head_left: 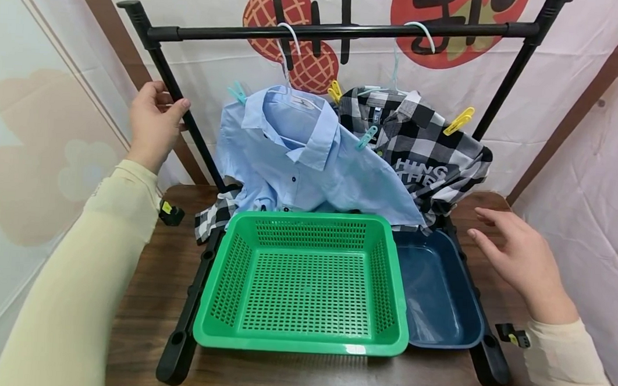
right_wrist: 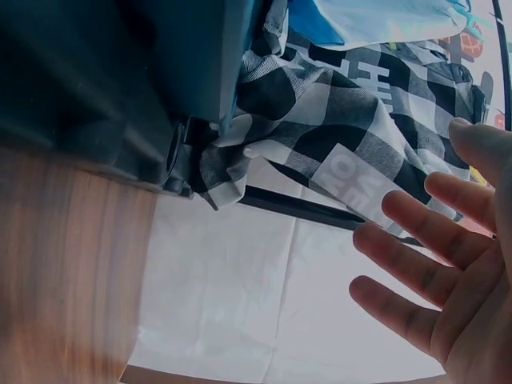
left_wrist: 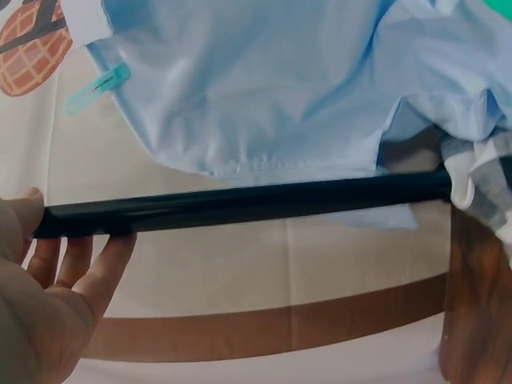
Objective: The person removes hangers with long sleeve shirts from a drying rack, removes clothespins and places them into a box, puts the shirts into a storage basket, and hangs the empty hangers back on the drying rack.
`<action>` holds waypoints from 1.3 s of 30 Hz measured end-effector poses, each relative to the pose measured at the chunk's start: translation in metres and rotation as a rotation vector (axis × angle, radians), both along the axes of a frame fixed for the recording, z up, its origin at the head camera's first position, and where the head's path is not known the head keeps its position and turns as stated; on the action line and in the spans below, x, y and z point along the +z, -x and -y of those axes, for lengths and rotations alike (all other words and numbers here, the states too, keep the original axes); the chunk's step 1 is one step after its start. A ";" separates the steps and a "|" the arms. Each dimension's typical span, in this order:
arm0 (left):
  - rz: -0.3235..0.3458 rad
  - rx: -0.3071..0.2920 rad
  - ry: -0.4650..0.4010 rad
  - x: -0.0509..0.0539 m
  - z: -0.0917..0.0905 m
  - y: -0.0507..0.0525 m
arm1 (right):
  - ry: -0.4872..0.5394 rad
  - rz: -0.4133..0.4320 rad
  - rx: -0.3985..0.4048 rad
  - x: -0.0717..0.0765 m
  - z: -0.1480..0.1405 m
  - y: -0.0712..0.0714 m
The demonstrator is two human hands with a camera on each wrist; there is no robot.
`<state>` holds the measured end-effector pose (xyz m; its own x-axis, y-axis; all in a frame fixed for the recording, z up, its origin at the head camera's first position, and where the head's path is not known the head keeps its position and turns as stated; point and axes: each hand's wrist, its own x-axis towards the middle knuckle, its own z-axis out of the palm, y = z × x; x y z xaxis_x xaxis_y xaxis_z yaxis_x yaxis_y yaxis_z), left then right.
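Black rack [head_left: 343, 31], standing on a wooden table [head_left: 278, 384]. The left hand [head_left: 155, 118] grasps its left post [head_left: 205, 152], thumb on one side, fingers on the other. The right hand [head_left: 525, 262] is released, its fingers parted, beside the blue basin [head_left: 437, 293] and near the checked shirt [head_left: 422, 140]. This shirt and the light-blue shirt [head_left: 315, 173] hang from the bar; the green basket [head_left: 301, 346] lies in front, partly overlapping the basin.
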<state>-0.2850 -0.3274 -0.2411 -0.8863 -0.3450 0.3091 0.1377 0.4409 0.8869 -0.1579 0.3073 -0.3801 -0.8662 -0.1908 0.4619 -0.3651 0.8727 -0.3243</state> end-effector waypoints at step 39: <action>0.177 -0.018 0.215 0.009 0.005 -0.002 | 0.056 0.157 0.206 0.083 0.092 0.048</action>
